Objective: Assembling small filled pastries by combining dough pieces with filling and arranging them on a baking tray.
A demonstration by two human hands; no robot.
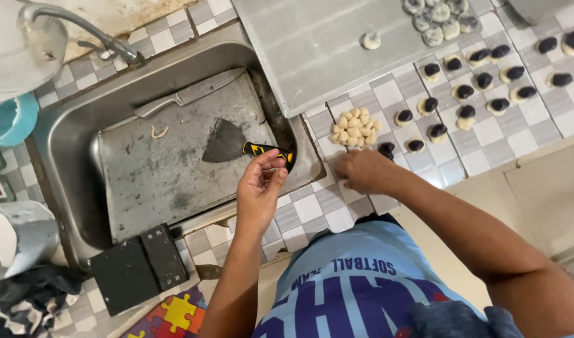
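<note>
My left hand (260,188) hovers over the sink's front edge, fingers curled together near the black and yellow handle of a scraper (240,145); whether it pinches anything I cannot tell. The scraper lies on a flat metal tray (168,169) inside the sink (74,125). My right hand (362,171) rests on the checkered tile counter (312,209), fingers closed, next to a heap of small pale dough balls (355,128) and a dark filling ball (386,149).
A knife (187,95) lies at the tray's far edge. Several dough pieces topped with dark filling (468,94) are spread over the counter at right. A grey board (324,44) holds finished balls (440,15). A black scale (140,266) sits at front left, a tap (86,28) behind.
</note>
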